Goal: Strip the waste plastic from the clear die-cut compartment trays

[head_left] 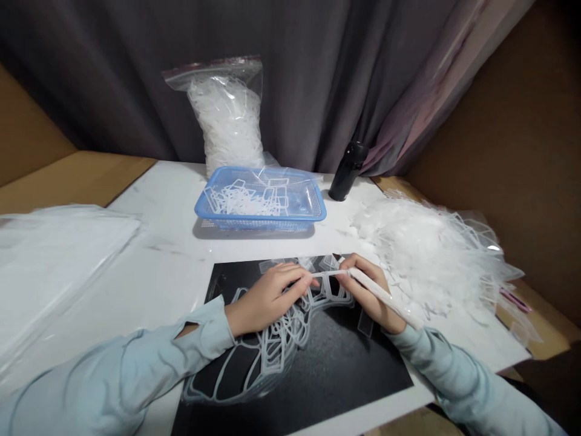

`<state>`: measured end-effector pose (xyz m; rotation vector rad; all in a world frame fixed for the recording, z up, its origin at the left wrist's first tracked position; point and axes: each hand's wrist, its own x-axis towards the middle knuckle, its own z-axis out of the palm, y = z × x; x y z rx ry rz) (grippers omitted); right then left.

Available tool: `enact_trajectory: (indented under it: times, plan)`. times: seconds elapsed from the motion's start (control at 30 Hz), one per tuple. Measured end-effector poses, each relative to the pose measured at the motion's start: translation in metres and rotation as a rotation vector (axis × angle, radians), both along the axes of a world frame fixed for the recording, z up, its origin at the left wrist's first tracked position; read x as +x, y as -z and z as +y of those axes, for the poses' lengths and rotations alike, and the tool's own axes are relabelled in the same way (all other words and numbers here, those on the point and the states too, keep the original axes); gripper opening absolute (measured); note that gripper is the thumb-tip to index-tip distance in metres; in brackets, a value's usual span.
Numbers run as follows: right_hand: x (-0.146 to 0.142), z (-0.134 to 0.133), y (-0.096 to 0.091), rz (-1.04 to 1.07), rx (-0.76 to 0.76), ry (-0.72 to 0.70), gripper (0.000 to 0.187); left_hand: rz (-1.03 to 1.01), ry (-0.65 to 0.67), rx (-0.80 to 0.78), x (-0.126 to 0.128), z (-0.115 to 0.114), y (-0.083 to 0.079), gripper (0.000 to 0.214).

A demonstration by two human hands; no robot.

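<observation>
Left hand (pixel 265 300) and right hand (pixel 365 289) work over a black mat (pixel 349 369). Left grip is closed, fingers pinching a clear plastic strip (pixel 329 274) stretched between the hands. Right grip is closed on a white rod (pixel 385 297) and the strip's far end; exact contact is hidden by the fingers.

Handling: strip judged very light, thin and springy, likely slippery and prone to tangling. Best held by a flat, free length with the fingertips. Looped clear plastic frames (pixel 272 357) lie in a loose heap on the mat, under and beside the hands.

Surface: white worktop (pixel 170 209). On it sit a blue mesh basket (pixel 318 209) holding more frames, a black bottle (pixel 347 172), a zip bag (pixel 227 121) stuffed with clear plastic, a large pile of clear scraps (pixel 429 257) at right, and stacked plastic sheets (pixel 54 254) at left.

Room: grey curtain (pixel 113 79) behind, brown cardboard panel (pixel 521 151) at right.
</observation>
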<state>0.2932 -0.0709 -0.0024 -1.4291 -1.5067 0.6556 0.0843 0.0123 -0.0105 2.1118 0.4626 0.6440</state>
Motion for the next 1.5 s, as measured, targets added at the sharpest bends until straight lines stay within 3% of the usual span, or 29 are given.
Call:
enact_trajectory:
  times: [0.23, 0.43, 0.5, 0.63, 0.7, 0.8, 0.9, 1.0, 1.2, 1.5]
  plan:
    - [0.003, 0.004, 0.001, 0.047, -0.072, -0.058, 0.016, -0.026, -0.089, -0.026, 0.002, 0.003, 0.002, 0.025]
    - [0.005, 0.005, 0.006, 0.053, -0.025, -0.021, 0.010, 0.001, -0.110, -0.034, 0.004, 0.003, 0.004, 0.022]
    - [0.004, 0.004, 0.008, 0.007, 0.030, 0.026, 0.010, -0.006, -0.127, -0.043, 0.005, 0.003, 0.004, 0.021]
    - [0.004, 0.004, 0.008, -0.045, 0.169, 0.249, 0.010, 0.018, -0.157, -0.060, 0.004, 0.003, 0.006, 0.021]
    - [0.004, 0.004, 0.009, -0.044, 0.188, 0.268, 0.021, 0.033, -0.176, -0.056, 0.004, 0.003, 0.007, 0.018]
    - [0.003, 0.002, 0.012, -0.028, 0.121, 0.110, 0.029, 0.040, -0.195, -0.070, 0.004, 0.003, 0.009, 0.019]
    - [-0.001, 0.000, 0.016, 0.104, 0.003, -0.081, 0.023, 0.030, -0.167, -0.117, 0.004, 0.003, 0.007, 0.020]
    - [-0.005, -0.003, 0.017, 0.172, -0.057, -0.184, 0.017, 0.011, -0.170, -0.120, 0.005, 0.002, 0.005, 0.022]
    - [-0.005, -0.004, 0.009, -0.052, -0.085, -0.255, 0.007, -0.023, -0.228, -0.045, 0.006, 0.003, 0.005, 0.021]
    - [-0.007, -0.004, 0.004, -0.128, -0.069, -0.291, 0.004, -0.024, -0.220, -0.048, 0.006, 0.004, 0.008, 0.017]
